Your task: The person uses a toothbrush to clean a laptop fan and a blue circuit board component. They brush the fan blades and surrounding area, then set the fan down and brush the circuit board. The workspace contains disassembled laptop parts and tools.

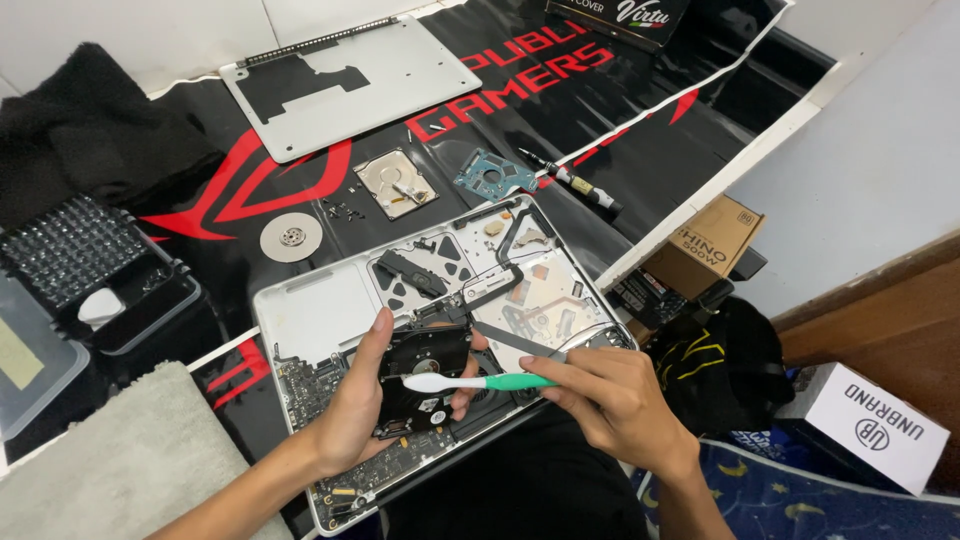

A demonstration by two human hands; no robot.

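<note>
Toothbrush (pixel 475 382), white-headed and green-handled, is pinched in the right hand (pixel 610 395), its head against the black fan (pixel 425 375) that the left hand (pixel 355 410) grips over the opened laptop's (pixel 310 315) near edge. Already out on the black mat (pixel 640 110): bottom cover (pixel 345 85), dismantled hard drive (pixel 397 183), platter (pixel 291 238), circuit board (pixel 493 175). The main board remains inside.

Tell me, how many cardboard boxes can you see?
2. A brown cardboard box sits at the mat's right edge, and a white box stands on the floor at the far right. Others may be hidden outside the picture.
</note>
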